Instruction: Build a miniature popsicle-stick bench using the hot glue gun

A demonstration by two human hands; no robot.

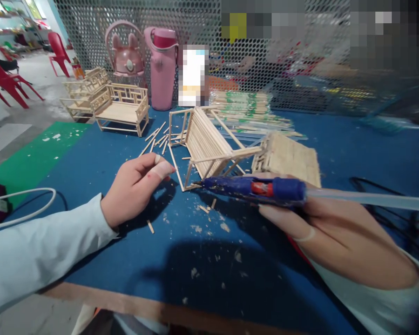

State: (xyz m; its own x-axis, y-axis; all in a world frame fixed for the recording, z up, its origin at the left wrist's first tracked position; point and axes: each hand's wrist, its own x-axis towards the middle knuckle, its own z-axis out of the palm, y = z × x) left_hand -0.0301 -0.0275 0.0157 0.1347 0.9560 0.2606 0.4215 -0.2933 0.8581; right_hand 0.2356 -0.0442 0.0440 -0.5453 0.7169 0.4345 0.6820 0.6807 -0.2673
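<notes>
Apparently pinches, with the left hand [136, 184], a stick [178, 174] of the wooden frame [209, 144] at picture centre, slatted but seemingly awaiting trim like the upper-left bench [118, 111], and clamps the right hand [321, 228] round a glue gun [235, 189].

Reference point: the stick frame [204, 138], resting on the tabletop [132, 260]. Left hand [134, 188] at its left, fingertips at the frame's near left bar; contact cannot be confirmed. Right hand [324, 228] to its right and nearer the table's front edge, bearing the glue gun [254, 188], nozzle at the frame's near corner. Loose sticks [153, 139] just left; miniature bench [118, 111] farther left and behind, second bench [87, 88] beyond. Bottle [163, 74] behind left; stick bundle [244, 106] behind right. Slatted piece [295, 158] immediately right. Offcuts [204, 209] in front. Mesh screen [202, 23] at the rear.
</notes>
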